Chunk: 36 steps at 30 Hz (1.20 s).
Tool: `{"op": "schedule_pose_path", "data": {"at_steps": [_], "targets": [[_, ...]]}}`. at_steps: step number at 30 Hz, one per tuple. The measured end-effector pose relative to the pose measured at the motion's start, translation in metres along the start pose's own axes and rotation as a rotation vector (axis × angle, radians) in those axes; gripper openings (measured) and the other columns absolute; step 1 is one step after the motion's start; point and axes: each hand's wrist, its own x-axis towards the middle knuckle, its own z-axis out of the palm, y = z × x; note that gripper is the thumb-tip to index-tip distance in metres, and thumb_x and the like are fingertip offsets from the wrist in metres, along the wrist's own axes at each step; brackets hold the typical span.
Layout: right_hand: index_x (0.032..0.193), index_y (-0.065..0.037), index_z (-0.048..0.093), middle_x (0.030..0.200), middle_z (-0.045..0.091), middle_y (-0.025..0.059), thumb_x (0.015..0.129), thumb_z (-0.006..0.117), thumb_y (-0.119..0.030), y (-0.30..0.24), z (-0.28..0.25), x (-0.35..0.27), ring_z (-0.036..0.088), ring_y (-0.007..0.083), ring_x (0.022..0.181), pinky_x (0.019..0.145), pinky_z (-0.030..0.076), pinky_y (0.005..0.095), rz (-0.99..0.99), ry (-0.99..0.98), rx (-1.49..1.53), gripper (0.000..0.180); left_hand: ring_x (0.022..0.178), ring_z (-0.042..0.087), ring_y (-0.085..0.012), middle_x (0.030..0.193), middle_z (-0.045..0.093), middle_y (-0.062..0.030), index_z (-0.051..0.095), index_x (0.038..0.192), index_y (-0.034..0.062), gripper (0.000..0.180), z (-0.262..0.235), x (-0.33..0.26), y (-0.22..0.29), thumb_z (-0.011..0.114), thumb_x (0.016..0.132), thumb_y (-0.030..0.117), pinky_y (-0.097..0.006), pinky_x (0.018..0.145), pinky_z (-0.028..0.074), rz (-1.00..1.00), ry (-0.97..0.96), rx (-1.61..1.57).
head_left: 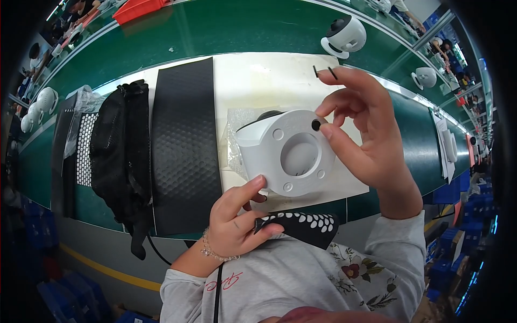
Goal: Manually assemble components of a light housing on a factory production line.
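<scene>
A white rounded device housing (256, 145) lies tilted in front of me, its ring-shaped base (274, 161) facing up with several shallow round recesses. My left hand (231, 220) holds a black sheet with white dots (301, 223) between thumb and fingers, while its index fingertip touches the housing's lower left edge. At the base's upper right, my right hand (369, 124) pinches with thumb and a finger around a small black round pad (316, 125) over a recess; whether the pad is stuck down I cannot tell. Its other fingers are raised, with dark strips at two tips.
Under the housing are bubble wrap (235, 156) and a white sheet (258, 81). Leftward lie a black dimpled sheet (186, 140), a black bag (121, 156) and a white dotted sheet (86, 145). White devices (353, 37) stand on the green table (258, 32). People work farther off.
</scene>
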Motion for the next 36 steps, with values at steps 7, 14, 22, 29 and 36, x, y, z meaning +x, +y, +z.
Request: {"op": "schedule_pose_path", "data": {"at_steps": [7, 14, 22, 29, 36], "targets": [[0.125, -0.006, 0.033, 0.118, 0.046, 0.0186, 0.070, 0.053, 0.017, 0.011, 0.008, -0.011, 0.060, 0.0168, 0.086, 0.063, 0.043, 0.0218, -0.288, 0.021, -0.251, 0.063, 0.072, 0.057, -0.0200, 0.120, 0.047, -0.0196, 0.053, 0.064, 0.0004, 0.031, 0.000, 0.001, 0.000, 0.075, 0.062, 0.021, -0.024, 0.055, 0.047, 0.003, -0.005, -0.013], [0.125, -0.006, 0.032, 0.107, 0.048, 0.0141, 0.070, 0.052, 0.018, 0.006, 0.004, -0.008, 0.054, 0.0138, 0.078, 0.065, 0.044, 0.0225, -0.283, -0.018, -0.250, 0.063, 0.071, 0.058, -0.0212, 0.120, 0.047, -0.0207, 0.050, 0.062, 0.0001, 0.033, -0.001, -0.002, -0.001, 0.075, 0.062, 0.020, -0.026, 0.056, 0.047, 0.005, -0.006, 0.013], [0.130, -0.007, 0.025, 0.107, 0.047, 0.0141, 0.074, 0.050, 0.015, 0.005, 0.006, -0.006, 0.053, 0.0130, 0.083, 0.069, 0.044, 0.0214, 0.083, 0.030, 0.172, 0.064, 0.068, 0.058, -0.0206, 0.118, 0.048, -0.0214, 0.046, 0.060, 0.0004, 0.036, 0.001, -0.002, -0.005, 0.076, 0.061, 0.020, -0.027, 0.058, 0.048, 0.034, 0.009, 0.012], [0.127, -0.006, 0.027, 0.105, 0.055, 0.0175, 0.072, 0.055, 0.013, 0.000, 0.004, -0.017, 0.058, 0.0189, 0.088, 0.068, 0.046, 0.0223, -0.150, -0.003, -0.202, 0.065, 0.068, 0.059, -0.0201, 0.118, 0.049, -0.0213, 0.047, 0.061, -0.0003, 0.036, 0.002, 0.000, -0.002, 0.076, 0.061, 0.021, -0.027, 0.059, 0.049, 0.003, -0.008, 0.023], [0.120, -0.003, 0.031, 0.109, 0.049, 0.0162, 0.072, 0.055, 0.012, -0.001, 0.013, -0.001, 0.056, 0.0157, 0.078, 0.078, 0.044, 0.0330, -0.179, -0.047, -0.061, 0.056, 0.067, 0.059, -0.0193, 0.118, 0.048, -0.0219, 0.049, 0.063, -0.0008, 0.034, 0.002, -0.001, -0.001, 0.076, 0.061, 0.021, -0.027, 0.059, 0.049, -0.005, -0.009, 0.040]]}}
